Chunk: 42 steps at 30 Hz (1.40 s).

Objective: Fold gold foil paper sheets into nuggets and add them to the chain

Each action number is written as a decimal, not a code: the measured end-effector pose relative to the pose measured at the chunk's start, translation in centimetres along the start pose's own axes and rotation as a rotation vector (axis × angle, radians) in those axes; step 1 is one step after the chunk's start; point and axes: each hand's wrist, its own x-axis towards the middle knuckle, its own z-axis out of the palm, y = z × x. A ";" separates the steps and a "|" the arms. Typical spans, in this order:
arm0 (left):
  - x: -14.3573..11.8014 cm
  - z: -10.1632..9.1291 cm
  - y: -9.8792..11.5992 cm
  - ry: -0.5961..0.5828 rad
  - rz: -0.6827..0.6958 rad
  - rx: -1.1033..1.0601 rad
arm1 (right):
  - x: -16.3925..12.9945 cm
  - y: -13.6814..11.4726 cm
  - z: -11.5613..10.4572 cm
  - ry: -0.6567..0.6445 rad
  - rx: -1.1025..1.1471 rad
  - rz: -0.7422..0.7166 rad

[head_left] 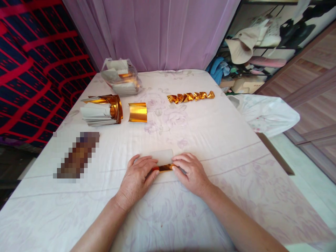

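A small sheet of gold foil paper lies white side up on the cloth-covered table, its near edge rolled or folded so a gold strip shows. My left hand presses the left end of that folded edge. My right hand presses the right end, fingers flat on the sheet. Both hands rest low on the cloth near the front middle.
A stack of gold foil sheets and a single curled gold sheet lie at the left. A row of folded gold pieces sits further back. A plastic bag of sheets stands at the rear. A pixelated object lies at the left.
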 end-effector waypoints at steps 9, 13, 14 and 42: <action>0.4 0.5 0.5 0.083 -0.041 0.055 | 0.7 -0.5 0.3 0.022 -0.038 0.113; 0.2 0.5 0.6 0.128 0.024 0.140 | 0.8 -0.6 0.5 0.010 -0.067 0.156; 0.1 0.5 0.7 0.139 0.037 0.172 | 0.8 -0.6 0.5 0.009 -0.072 0.159; -2.5 3.1 3.6 -0.015 0.111 0.281 | 0.6 -0.4 1.0 0.041 -0.113 0.176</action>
